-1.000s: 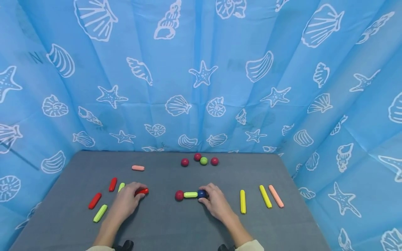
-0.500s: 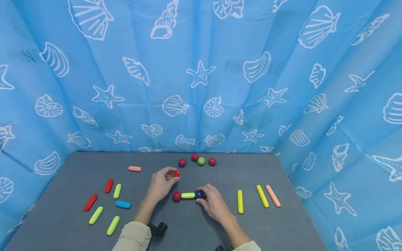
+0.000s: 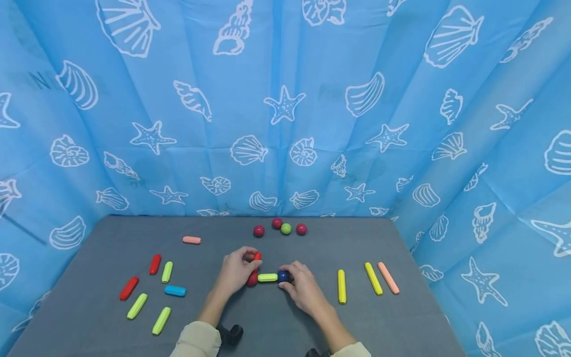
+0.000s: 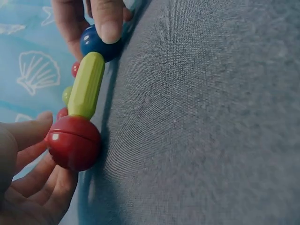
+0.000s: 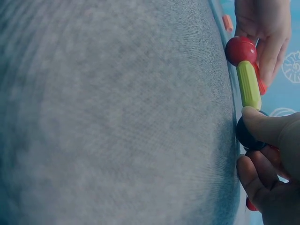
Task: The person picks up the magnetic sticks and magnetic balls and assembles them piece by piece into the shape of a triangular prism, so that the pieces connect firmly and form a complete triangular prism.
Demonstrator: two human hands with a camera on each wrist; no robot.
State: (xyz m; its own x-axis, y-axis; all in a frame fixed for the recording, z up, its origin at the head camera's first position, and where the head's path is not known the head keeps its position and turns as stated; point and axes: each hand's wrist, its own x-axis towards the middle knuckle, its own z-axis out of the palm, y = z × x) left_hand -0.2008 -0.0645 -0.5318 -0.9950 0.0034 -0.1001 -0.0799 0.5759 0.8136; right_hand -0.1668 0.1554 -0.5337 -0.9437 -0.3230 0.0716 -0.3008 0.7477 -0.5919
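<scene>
In the head view my left hand (image 3: 235, 271) pinches a red stick (image 3: 257, 256), its near end at the dark red ball (image 3: 252, 279). A yellow-green stick (image 3: 267, 277) joins that ball to a dark blue ball (image 3: 283, 276), which my right hand (image 3: 306, 289) grips between thumb and fingers. The left wrist view shows the red ball (image 4: 75, 143) beside my left fingers, which mostly hide the red stick. From the right wrist, my thumb lies on the blue ball (image 5: 249, 133), and the red stick (image 5: 260, 80) shows behind the yellow-green one (image 5: 248, 84).
Red sticks (image 3: 129, 288), yellow-green sticks (image 3: 137, 306), a blue stick (image 3: 175, 290) and a short pink stick (image 3: 192, 240) lie at the left. Behind the hands are red balls (image 3: 301, 229) and a green ball (image 3: 286, 228). Yellow sticks (image 3: 341, 286) and a long pink stick (image 3: 388, 278) lie right.
My left hand has carried the red stick rightward from the left side, then down to the dark red ball. My right hand has stayed on the blue ball.
</scene>
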